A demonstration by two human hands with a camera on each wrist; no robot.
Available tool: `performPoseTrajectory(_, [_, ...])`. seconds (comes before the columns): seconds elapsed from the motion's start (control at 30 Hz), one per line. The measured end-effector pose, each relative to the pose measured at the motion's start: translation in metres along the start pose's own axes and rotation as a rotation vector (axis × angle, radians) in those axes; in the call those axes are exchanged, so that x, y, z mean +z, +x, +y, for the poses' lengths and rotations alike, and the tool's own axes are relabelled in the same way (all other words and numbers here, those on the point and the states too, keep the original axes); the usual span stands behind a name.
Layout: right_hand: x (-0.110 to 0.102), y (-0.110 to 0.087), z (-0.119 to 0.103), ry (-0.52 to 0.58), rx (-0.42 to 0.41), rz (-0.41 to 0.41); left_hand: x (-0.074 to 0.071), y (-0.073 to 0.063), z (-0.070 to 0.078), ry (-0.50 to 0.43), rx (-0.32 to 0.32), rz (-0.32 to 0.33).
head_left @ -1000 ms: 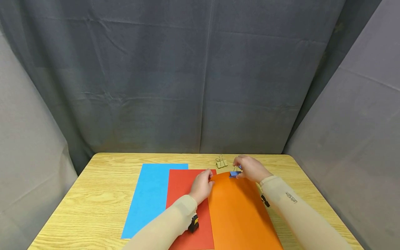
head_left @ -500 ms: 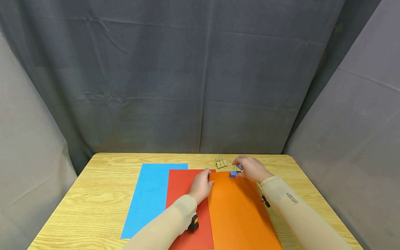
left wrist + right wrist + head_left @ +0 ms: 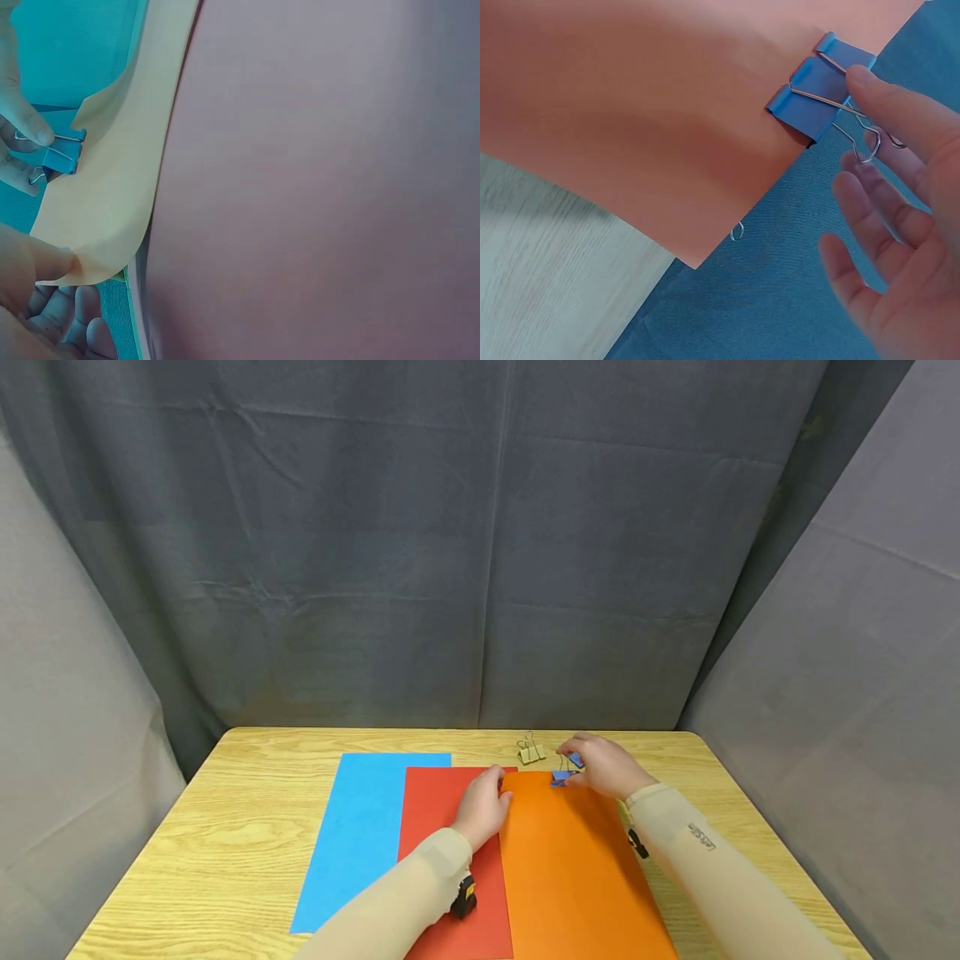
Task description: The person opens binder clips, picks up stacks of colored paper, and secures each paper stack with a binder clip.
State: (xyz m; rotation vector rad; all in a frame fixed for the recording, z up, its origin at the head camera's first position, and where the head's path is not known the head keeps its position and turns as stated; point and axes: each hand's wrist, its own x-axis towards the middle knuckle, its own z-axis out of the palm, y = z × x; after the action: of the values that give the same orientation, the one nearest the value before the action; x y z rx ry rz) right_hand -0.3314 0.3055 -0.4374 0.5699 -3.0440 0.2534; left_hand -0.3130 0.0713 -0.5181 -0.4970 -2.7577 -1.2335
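An orange sheet of paper (image 3: 573,868) lies at the right, its top end raised and curved in the left wrist view. A blue binder clip (image 3: 817,90) straddles its top edge. My right hand (image 3: 603,767) pinches the clip's wire handles, thumb on the upper one and fingers by the lower. My left hand (image 3: 482,810) pinches the sheet's top left corner between thumb and fingers, as the left wrist view shows. A red sheet (image 3: 442,785) lies partly under the orange one, and a blue sheet (image 3: 360,835) is partly under the red.
A yellow binder clip (image 3: 532,752) stands near the table's back edge. A second blue binder clip (image 3: 576,760) sits behind my right hand. Grey cloth (image 3: 360,543) hangs behind the wooden table (image 3: 202,827), with paler cloth at both sides.
The top edge of the orange sheet has settled slightly flatter. My right fingers have shifted a little to the left on the clip. The left hand has barely moved.
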Motion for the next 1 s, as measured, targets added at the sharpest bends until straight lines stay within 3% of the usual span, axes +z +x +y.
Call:
performPoseTrajectory(0.33, [0.0016, -0.0036, 0.0019, 0.056, 0.014, 0.003, -0.0018, -0.0034, 0.0023, -0.005, -0.006, 0.003])
performPoseTrajectory(1.0, [0.0006, -0.0037, 0.0091, 0.058, -0.036, -0.005, -0.0057, -0.0059, 0.0036, -0.007, -0.023, -0.048])
